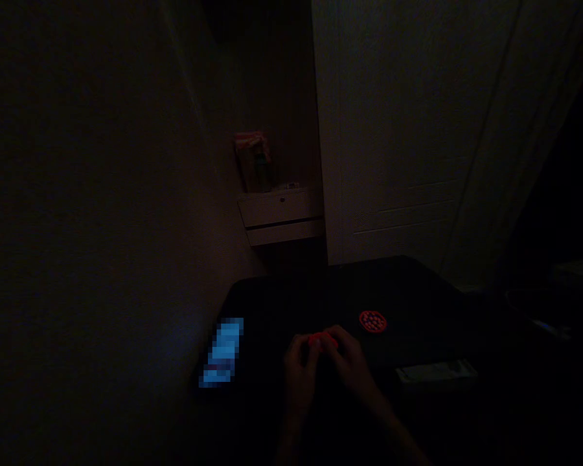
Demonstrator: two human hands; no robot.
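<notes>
In the dim head view, my left hand (300,358) and my right hand (346,353) meet over the dark table. Between their fingers is a small bright red object (323,340); its kind is too dark and too covered to make out. Both thumbs and fingertips press on it from either side. To the right of my right hand, apart from it, lies a round red disc with a pattern of holes or dots (373,321).
A lit, blurred-out screen (222,353) lies at the table's left edge. A long pale box (437,373) is at the front right. Behind the dark table (282,298) are a small drawer unit (284,210) and a pale panel (393,129). A wall rises on the left.
</notes>
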